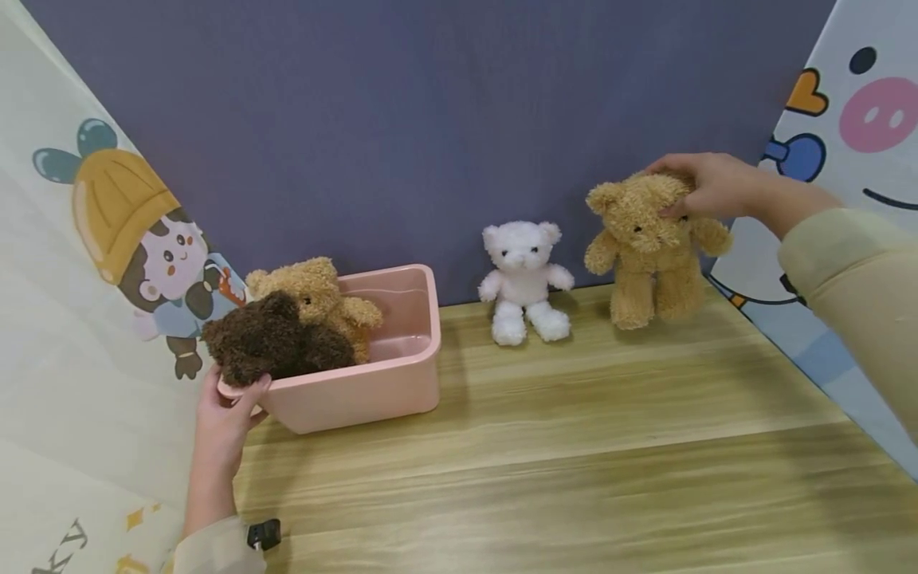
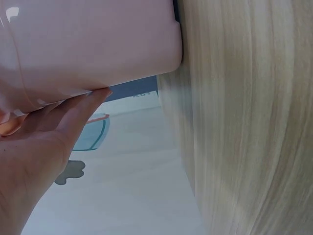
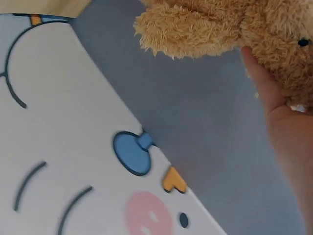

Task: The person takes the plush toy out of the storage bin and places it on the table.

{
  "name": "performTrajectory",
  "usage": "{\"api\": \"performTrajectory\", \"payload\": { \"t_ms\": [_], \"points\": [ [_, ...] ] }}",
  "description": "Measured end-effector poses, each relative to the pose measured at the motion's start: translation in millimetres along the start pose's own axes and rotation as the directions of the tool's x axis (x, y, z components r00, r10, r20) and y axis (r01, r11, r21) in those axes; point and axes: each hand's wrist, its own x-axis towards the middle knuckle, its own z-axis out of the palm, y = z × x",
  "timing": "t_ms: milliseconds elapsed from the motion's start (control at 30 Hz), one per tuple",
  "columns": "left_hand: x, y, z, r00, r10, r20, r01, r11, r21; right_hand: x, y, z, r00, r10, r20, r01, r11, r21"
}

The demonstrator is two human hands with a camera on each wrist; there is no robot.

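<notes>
On the right of the head view, my right hand (image 1: 717,185) grips a tan teddy bear (image 1: 649,247) by its head, thumb at the front. The right wrist view shows the bear's shaggy fur (image 3: 195,27) beside that hand (image 3: 293,132). My left hand (image 1: 224,426) holds the left end of a pink bin (image 1: 358,399) by its rim. From below, the left wrist view has the fingers against the bin wall (image 2: 98,44). Inside the bin lie a dark brown teddy bear (image 1: 261,339) and another tan teddy bear (image 1: 315,291), the brown one in front, partly over the rim.
A white teddy bear (image 1: 523,279) sits between the bin and the held bear, near the back wall (image 1: 445,143). Printed panels stand at the left (image 1: 86,335) and right (image 1: 861,183). Wood-grain tabletop (image 1: 545,470) stretches across the front.
</notes>
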Motion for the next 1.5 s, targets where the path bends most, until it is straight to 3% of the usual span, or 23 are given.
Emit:
{"api": "performTrajectory", "payload": {
  "t_ms": [200,533,767,1200,1500],
  "points": [
    [0.0,5.5,2.2,1.0,0.012,0.007,-0.012,1.0,-0.005,2.0,24,21,0.999,-0.009,0.037,0.007,0.998,0.056],
    [-2.2,6.3,2.2,1.0,0.017,-0.003,-0.017,1.0,-0.004,10.3,50,52,0.997,-0.015,-0.079,0.027,0.988,0.155],
    [-2.8,6.8,2.2,1.0,0.028,-0.004,-0.028,0.999,-0.015,12.6,60,72,0.998,-0.012,-0.065,0.031,0.955,0.294],
    [-2.0,7.7,2.1,1.0,0.023,-0.002,-0.023,1.0,-0.022,28.8,60,76,0.998,0.051,-0.023,-0.042,0.954,0.295],
    [4.3,5.5,2.1,1.0,0.025,0.015,-0.024,0.999,-0.035,31.2,60,96,0.993,0.02,-0.118,-0.001,0.986,0.164]
  ]
}}
